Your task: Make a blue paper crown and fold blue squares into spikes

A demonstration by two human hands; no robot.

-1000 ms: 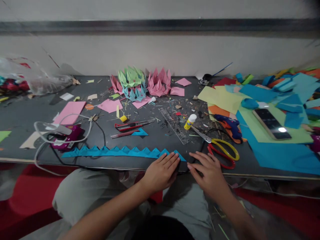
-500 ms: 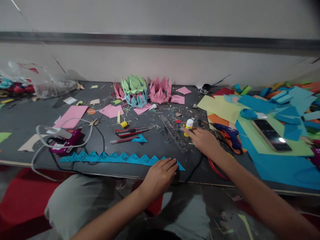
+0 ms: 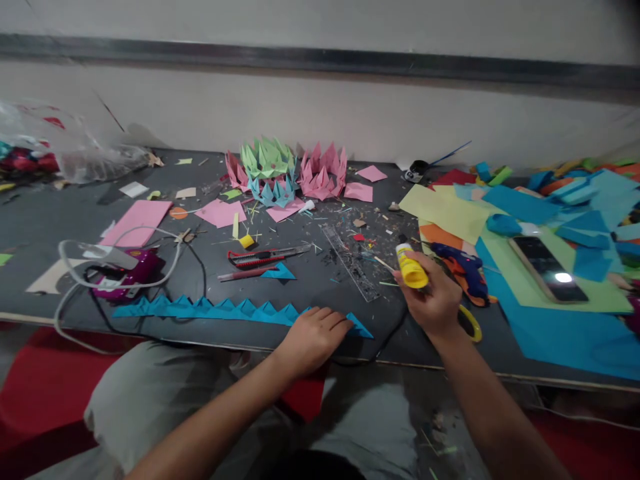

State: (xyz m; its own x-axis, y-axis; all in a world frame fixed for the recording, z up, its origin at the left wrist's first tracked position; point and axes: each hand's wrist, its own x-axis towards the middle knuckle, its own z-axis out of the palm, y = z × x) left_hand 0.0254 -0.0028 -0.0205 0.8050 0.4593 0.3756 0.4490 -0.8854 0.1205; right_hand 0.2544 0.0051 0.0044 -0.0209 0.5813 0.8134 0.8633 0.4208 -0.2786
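Note:
A blue folded paper strip with a row of pointed peaks [image 3: 225, 310] lies along the table's front edge. Over its right end, my left hand [image 3: 316, 337] is closed with bent fingers holding the strip against the table; the thumb is hidden. My right hand [image 3: 435, 297] grips a yellow glue stick with a white cap [image 3: 413, 268], raised above the table and tilted, cap end pointing away. A small blue paper triangle [image 3: 283, 271] and a red-handled box cutter [image 3: 260, 255] lie beyond the strip. Left of the glue stick is a clear ruler [image 3: 353, 263].
Folded paper crowns [image 3: 270, 167] stand near the wall. On the right lie a blue glue gun [image 3: 467, 270], yellow scissor handles [image 3: 470, 325], a phone [image 3: 547, 270] and layered coloured sheets [image 3: 565, 340]. A purple device [image 3: 133, 270] with looping cables sits left. Scraps litter the table.
My right hand has taken hold of the glue stick, lifted it off the table and brought it nearer and to the right. My left hand stays on the strip, its fingers more bent.

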